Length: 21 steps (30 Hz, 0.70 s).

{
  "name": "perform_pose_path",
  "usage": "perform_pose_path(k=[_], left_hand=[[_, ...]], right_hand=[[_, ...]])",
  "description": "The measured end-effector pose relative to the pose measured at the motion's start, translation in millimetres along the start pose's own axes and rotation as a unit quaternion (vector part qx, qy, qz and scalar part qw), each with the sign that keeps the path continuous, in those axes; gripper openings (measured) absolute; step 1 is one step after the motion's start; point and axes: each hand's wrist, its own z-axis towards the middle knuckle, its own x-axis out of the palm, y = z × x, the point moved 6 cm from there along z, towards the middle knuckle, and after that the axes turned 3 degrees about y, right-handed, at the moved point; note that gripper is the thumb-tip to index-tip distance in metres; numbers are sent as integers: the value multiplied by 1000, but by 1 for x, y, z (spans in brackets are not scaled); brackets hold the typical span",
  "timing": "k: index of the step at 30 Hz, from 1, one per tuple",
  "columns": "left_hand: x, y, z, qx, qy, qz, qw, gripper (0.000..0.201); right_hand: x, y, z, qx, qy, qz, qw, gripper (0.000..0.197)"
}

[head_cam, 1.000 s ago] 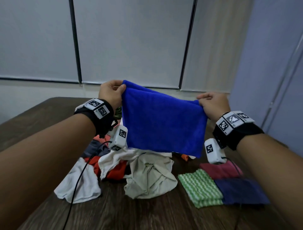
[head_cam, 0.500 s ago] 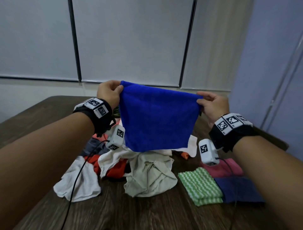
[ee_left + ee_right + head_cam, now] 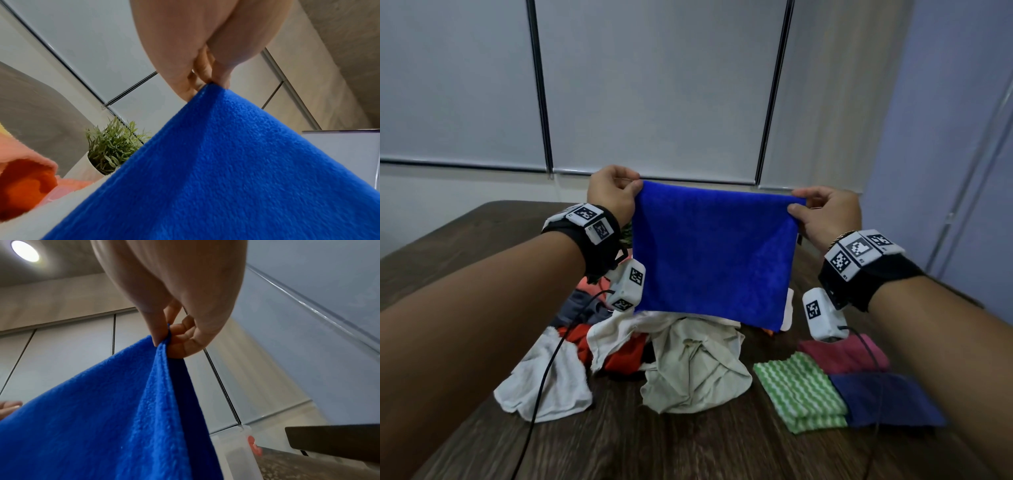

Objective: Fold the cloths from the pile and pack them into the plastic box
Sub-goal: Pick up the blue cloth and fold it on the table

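You hold the bright blue fleece cloth (image 3: 714, 253) up in the air, above the jumbled pile of white, beige and orange cloths (image 3: 654, 356) on the dark wooden tabletop (image 3: 688, 448). Your left hand (image 3: 611, 192) pinches its top left corner and your right hand (image 3: 825, 216) pinches its top right corner. Folded green-striped (image 3: 799, 390), maroon (image 3: 842, 353) and navy cloths (image 3: 883, 399) lie beside the pile.

We find no readable text, brand or number anywhere; only black-and-white square marker patterns on the white wrist-worn blocks (image 3: 858, 251), which carry no legible letters.
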Motion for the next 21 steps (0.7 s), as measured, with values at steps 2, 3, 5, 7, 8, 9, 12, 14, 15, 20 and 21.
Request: perform_pose_path(k=[2, 3, 5, 7, 8, 9, 12, 14, 15, 20, 21], left_hand=[[4, -1, 1, 6, 26, 3, 1000, 15], [5, 1, 1, 8, 37, 7, 999, 19], [6, 3, 2, 12, 51, 12, 999, 26], [5, 5, 2, 14, 53, 11, 998, 29], [4, 6, 3, 13, 53, 10, 998, 28], [4, 6, 2, 11, 51, 9, 999, 27], [3, 4, 3, 15, 47, -4, 999, 25], [1, 4, 4, 15, 43, -10, 999, 25], [-1, 4, 5, 13, 42, -10, 999, 25], [-6, 8, 6, 0, 42, -19, 999, 30], [-6, 8, 6, -1, 41, -25, 999, 29]], right_hand=[[0, 2, -3, -16, -2, -41, 999, 18], [1, 1, -4, -19, -4, -63, 998, 18], [2, -3, -4, -18, -3, -74, 997, 19], [2, -4, -4, -21, 4, -67, 998, 22], [2, -2, -5, -25, 10, -58, 998, 24], [3, -1, -5, -28, 17, -49, 998, 24], [3, -1, -4, -14, 25, 4, 1000, 28], [0, -3, -3, 21, 18, 82, 996, 22], [-2, -3, -3, 35, 13, 116, 992, 18], [-8, 0, 0, 14, 14, 85, 996, 20], [-8, -1, 0, 12, 21, 80, 997, 22]])
